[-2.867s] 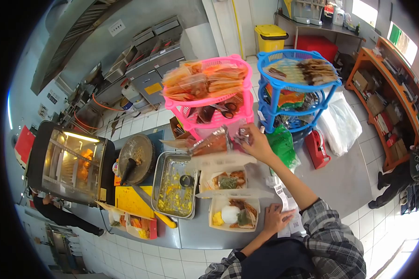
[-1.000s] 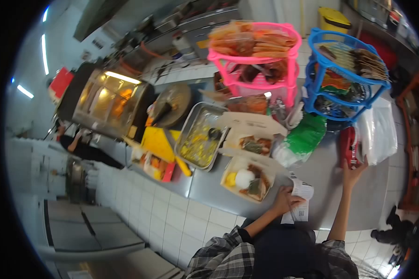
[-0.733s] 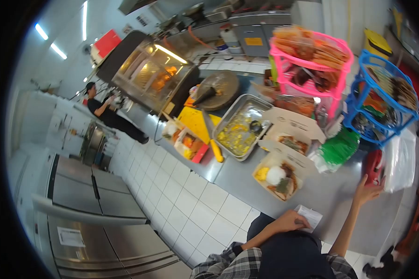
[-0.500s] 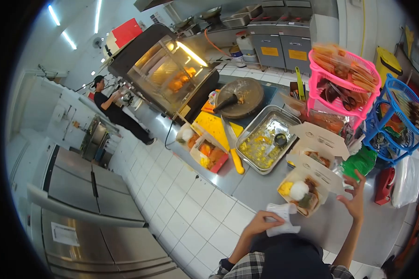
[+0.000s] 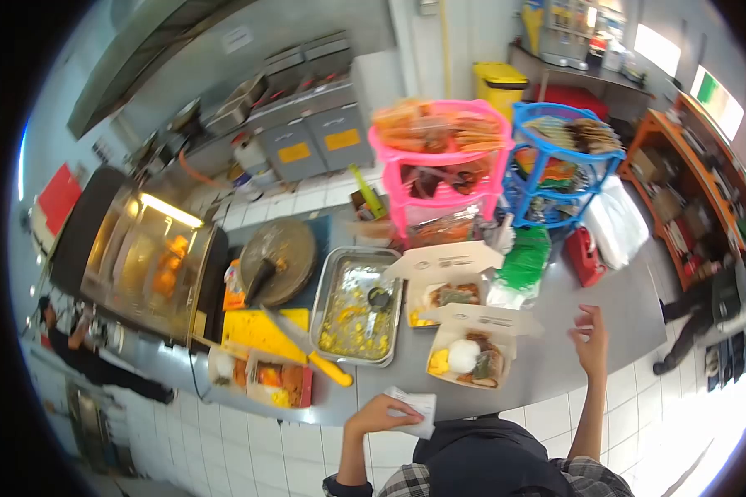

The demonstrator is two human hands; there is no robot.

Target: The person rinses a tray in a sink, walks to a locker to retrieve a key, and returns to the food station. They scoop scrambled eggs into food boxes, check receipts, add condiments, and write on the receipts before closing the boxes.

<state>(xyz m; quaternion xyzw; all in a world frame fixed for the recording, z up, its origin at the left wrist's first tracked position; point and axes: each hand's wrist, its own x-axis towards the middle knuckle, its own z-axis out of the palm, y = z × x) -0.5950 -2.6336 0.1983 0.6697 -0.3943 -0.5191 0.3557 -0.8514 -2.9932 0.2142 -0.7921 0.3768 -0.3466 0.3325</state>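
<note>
My left hand [image 5: 380, 414] pinches a white paper slip [image 5: 420, 412], which looks like a receipt, just off the front edge of the steel table [image 5: 547, 340]. To its right, an open food box [image 5: 469, 363] holds rice, yellow pieces and browned meat. A second open box [image 5: 453, 296] with similar food stands behind it. Over the table's right part, my right hand [image 5: 590, 341] is open, its fingers bent and apart, with nothing in it. The red tape-dispenser-like object [image 5: 586, 257] is beyond that hand.
A metal tray [image 5: 358, 311] with yellow scraps stands near a yellow-handled knife [image 5: 330, 368] and yellow board [image 5: 261, 331]. Filled boxes [image 5: 280, 383] sit at left. Pink rack [image 5: 443, 186] and blue rack [image 5: 555, 178] stand behind. People [image 5: 91, 352] are far left and at right.
The view has turned right, bringing orange shelves and another person into sight. My right hand's fingers have bent more, and the slip in my left hand looks flatter and more folded.
</note>
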